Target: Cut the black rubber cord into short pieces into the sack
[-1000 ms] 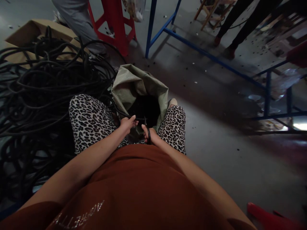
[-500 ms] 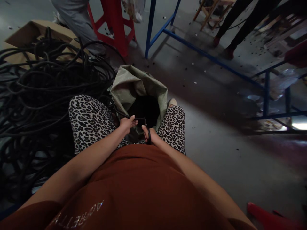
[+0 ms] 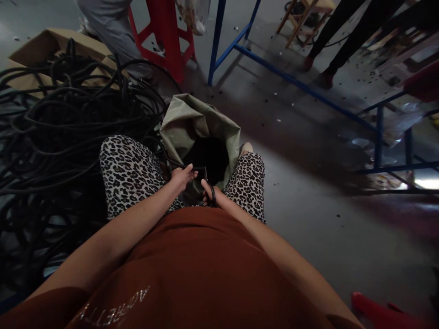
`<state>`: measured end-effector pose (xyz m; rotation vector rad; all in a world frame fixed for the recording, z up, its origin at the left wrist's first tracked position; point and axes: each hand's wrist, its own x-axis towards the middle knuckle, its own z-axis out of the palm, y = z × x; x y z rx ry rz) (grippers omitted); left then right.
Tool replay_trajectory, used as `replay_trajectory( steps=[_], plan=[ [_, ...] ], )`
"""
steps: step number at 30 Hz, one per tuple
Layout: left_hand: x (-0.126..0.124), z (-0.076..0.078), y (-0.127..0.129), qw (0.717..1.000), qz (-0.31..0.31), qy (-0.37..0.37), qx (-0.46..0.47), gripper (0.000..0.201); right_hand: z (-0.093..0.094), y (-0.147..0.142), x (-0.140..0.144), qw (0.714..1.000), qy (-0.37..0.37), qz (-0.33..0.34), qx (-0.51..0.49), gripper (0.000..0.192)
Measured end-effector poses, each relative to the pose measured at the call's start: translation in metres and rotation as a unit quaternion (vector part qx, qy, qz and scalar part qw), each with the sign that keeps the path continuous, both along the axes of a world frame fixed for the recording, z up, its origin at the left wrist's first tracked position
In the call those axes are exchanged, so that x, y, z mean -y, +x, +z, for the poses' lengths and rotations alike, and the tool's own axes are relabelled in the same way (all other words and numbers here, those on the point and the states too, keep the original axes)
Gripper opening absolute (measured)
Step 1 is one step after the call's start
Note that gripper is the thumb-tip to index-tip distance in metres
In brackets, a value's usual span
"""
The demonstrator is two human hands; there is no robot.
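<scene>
Over the mouth of an olive-green woven sack (image 3: 178, 130), held between my knees, my left hand (image 3: 183, 176) is closed around a black rubber cord (image 3: 198, 168). The cord runs in from the left and its end sticks out to the right past my fingers. My right hand (image 3: 210, 191) grips scissors (image 3: 213, 197) by their black handles. The blades point up and forward, at the cord's end; whether they touch it I cannot tell. Inside the sack it is dark and its contents do not show.
A large tangle of black cord (image 3: 68, 119) lies at my left, partly over a cardboard box (image 3: 51, 39). Ahead stand a red plastic stool (image 3: 164, 41) and a blue metal frame (image 3: 274, 66). Other people's legs (image 3: 346, 41) show beyond. Small dark bits dot the floor.
My right hand and the scissors have shifted slightly left, towards the cord's end. My left hand stays nearly where it was. The whole view has moved a little.
</scene>
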<state>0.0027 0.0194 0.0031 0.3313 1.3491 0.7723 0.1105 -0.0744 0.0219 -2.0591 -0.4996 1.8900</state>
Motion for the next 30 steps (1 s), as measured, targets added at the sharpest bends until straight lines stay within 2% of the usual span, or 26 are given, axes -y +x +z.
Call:
replay_trajectory(
  steps=[14, 30],
  plan=[
    [0.0068, 0.0005, -0.0005, 0.998, -0.052, 0.019, -0.006, 0.027, 0.0040, -0.0009, -0.0002, 1.000, 0.004, -0.025, -0.017, 0.055],
    [0.0068, 0.0041, 0.0003, 0.999, -0.038, 0.003, -0.003, 0.030, 0.0072, -0.0014, -0.0008, 0.999, 0.007, -0.024, -0.019, 0.056]
  ],
)
